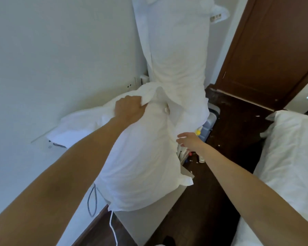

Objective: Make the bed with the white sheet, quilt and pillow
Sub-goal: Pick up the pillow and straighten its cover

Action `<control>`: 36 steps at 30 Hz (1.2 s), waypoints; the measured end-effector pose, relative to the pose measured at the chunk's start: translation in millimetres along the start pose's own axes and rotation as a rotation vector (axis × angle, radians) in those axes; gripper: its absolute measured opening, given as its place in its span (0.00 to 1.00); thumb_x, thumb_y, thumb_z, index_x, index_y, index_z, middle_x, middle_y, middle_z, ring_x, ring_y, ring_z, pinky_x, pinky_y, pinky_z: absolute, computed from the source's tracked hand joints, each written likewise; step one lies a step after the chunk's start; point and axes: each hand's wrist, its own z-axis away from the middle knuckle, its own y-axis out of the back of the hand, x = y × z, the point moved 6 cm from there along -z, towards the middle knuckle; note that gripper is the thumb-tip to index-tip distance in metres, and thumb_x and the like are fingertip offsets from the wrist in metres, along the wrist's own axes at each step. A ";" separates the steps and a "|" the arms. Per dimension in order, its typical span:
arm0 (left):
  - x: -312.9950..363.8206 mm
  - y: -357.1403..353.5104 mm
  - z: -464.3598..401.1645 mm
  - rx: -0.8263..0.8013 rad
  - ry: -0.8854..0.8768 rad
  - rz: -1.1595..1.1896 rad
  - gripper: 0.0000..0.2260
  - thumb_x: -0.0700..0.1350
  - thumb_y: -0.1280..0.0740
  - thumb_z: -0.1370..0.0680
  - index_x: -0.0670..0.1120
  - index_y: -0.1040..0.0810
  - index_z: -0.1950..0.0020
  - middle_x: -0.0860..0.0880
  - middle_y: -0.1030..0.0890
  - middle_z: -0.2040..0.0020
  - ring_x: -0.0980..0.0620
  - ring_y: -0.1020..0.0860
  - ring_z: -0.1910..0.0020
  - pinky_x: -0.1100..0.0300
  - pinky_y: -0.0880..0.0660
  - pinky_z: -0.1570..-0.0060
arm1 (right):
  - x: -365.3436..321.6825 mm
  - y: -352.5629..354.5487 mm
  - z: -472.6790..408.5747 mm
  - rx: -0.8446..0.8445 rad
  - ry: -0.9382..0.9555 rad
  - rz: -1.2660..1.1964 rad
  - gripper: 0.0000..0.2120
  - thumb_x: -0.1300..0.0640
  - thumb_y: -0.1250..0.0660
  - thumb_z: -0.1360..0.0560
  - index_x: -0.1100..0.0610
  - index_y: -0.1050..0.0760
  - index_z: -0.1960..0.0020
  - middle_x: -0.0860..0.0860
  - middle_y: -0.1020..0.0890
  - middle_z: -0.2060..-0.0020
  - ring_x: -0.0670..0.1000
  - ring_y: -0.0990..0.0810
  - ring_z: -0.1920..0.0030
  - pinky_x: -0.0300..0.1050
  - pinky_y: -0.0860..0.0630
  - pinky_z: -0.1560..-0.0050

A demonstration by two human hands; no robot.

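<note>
A plump white pillow (pixel 140 166) lies on a white nightstand by the wall. My left hand (pixel 130 108) grips the pillow's upper end, fingers closed in the fabric. Just to the right of the pillow, my right hand (pixel 187 140) hovers with fingers spread and holds nothing. Behind them a tall bundle of white bedding (pixel 176 50) stands upright in the room corner. Another white piece of linen (pixel 78 125) lies against the wall to the left. The bed with a white sheet (pixel 292 157) fills the right edge.
The white nightstand (pixel 158 217) stands against the white wall (pixel 52 59). A brown wooden door (pixel 274 50) is at the upper right. A blue-grey suitcase (pixel 210 126) and small items lie on the dark floor (pixel 229 139). A white cable (pixel 112 228) hangs beside the nightstand.
</note>
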 end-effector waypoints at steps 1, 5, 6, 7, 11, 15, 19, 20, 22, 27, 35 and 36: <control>14.8 6.6 6.3 0.014 -0.069 0.000 0.18 0.56 0.42 0.20 0.42 0.22 0.49 0.40 0.19 0.50 0.39 0.22 0.51 0.52 0.30 0.55 | 1.5 -1.0 5.6 -0.030 -0.016 0.066 0.16 0.58 0.31 0.25 0.56 0.27 0.38 0.54 0.22 0.47 0.51 0.23 0.55 0.43 0.28 0.59; 73.6 31.2 34.8 0.044 -0.297 0.036 0.16 0.56 0.42 0.21 0.46 0.21 0.49 0.43 0.18 0.51 0.40 0.22 0.52 0.54 0.33 0.58 | 1.6 6.2 39.4 0.008 -0.025 0.114 0.25 0.60 0.34 0.23 0.54 0.36 0.28 0.52 0.30 0.33 0.55 0.28 0.38 0.45 0.27 0.45; 89.8 38.7 40.8 0.050 -0.342 0.061 0.15 0.56 0.42 0.21 0.47 0.21 0.48 0.43 0.18 0.51 0.40 0.22 0.51 0.54 0.33 0.57 | 0.9 14.5 54.8 0.034 -0.006 0.078 0.23 0.61 0.36 0.22 0.55 0.35 0.29 0.52 0.29 0.33 0.54 0.28 0.39 0.42 0.26 0.48; 104.9 46.8 44.4 0.057 -0.381 0.081 0.15 0.56 0.42 0.21 0.47 0.21 0.48 0.43 0.19 0.51 0.40 0.22 0.51 0.54 0.33 0.57 | 0.5 23.2 70.8 0.064 0.010 0.042 0.20 0.63 0.37 0.21 0.57 0.33 0.30 0.51 0.27 0.37 0.52 0.27 0.42 0.38 0.26 0.54; 164.8 82.1 47.0 0.111 -0.480 0.250 0.15 0.55 0.42 0.21 0.46 0.21 0.51 0.43 0.18 0.52 0.39 0.22 0.51 0.56 0.35 0.58 | 24.5 78.8 118.7 0.262 0.036 -0.136 0.17 0.59 0.43 0.18 0.56 0.34 0.30 0.52 0.27 0.37 0.54 0.30 0.36 0.40 0.31 0.43; 231.8 107.7 53.7 0.206 -0.567 0.468 0.20 0.56 0.45 0.27 0.45 0.20 0.51 0.41 0.18 0.55 0.36 0.22 0.53 0.51 0.27 0.54 | 61.8 138.8 164.9 0.423 0.089 -0.333 0.20 0.48 0.46 0.18 0.55 0.35 0.29 0.49 0.29 0.40 0.48 0.31 0.40 0.43 0.36 0.41; 312.1 100.8 58.2 0.157 -0.653 0.699 0.16 0.53 0.42 0.27 0.43 0.21 0.57 0.41 0.18 0.61 0.36 0.22 0.59 0.47 0.25 0.59 | 96.1 210.2 198.9 0.707 0.268 -0.493 0.20 0.49 0.46 0.18 0.52 0.36 0.28 0.48 0.34 0.29 0.46 0.34 0.31 0.40 0.40 0.33; 331.4 96.9 59.0 0.143 -0.677 0.762 0.16 0.53 0.40 0.26 0.43 0.21 0.58 0.42 0.18 0.62 0.37 0.22 0.61 0.48 0.24 0.59 | 107.8 226.8 199.7 0.767 0.273 -0.496 0.23 0.47 0.48 0.18 0.53 0.41 0.25 0.47 0.36 0.29 0.46 0.39 0.29 0.41 0.45 0.30; 372.4 87.5 57.0 0.110 -0.715 0.879 0.15 0.53 0.39 0.24 0.43 0.20 0.57 0.46 0.19 0.63 0.44 0.23 0.63 0.52 0.24 0.59 | 131.7 260.5 198.0 0.883 0.232 -0.520 0.27 0.44 0.49 0.18 0.56 0.41 0.24 0.51 0.37 0.27 0.51 0.40 0.26 0.46 0.46 0.28; 490.2 38.3 24.4 0.047 -0.777 0.904 0.15 0.54 0.38 0.22 0.45 0.19 0.50 0.46 0.17 0.57 0.44 0.20 0.57 0.52 0.24 0.53 | 179.6 360.6 183.1 1.202 0.144 -0.407 0.22 0.52 0.49 0.17 0.57 0.34 0.68 0.52 0.28 0.71 0.50 0.28 0.67 0.46 0.33 0.57; 637.5 -37.5 -113.4 -0.082 -0.613 0.911 0.18 0.57 0.40 0.22 0.48 0.21 0.41 0.47 0.18 0.48 0.45 0.21 0.49 0.51 0.25 0.46 | 167.8 552.7 144.4 1.398 -0.044 -0.241 0.21 0.48 0.48 0.18 0.57 0.29 0.63 0.53 0.25 0.65 0.55 0.27 0.60 0.44 0.33 0.57; 645.7 -49.3 -133.3 -0.097 -0.572 0.927 0.17 0.56 0.40 0.21 0.48 0.22 0.40 0.47 0.18 0.46 0.44 0.22 0.46 0.51 0.25 0.45 | 156.7 576.5 136.2 1.403 -0.056 -0.184 0.20 0.47 0.49 0.18 0.58 0.28 0.60 0.53 0.25 0.63 0.55 0.27 0.59 0.45 0.33 0.56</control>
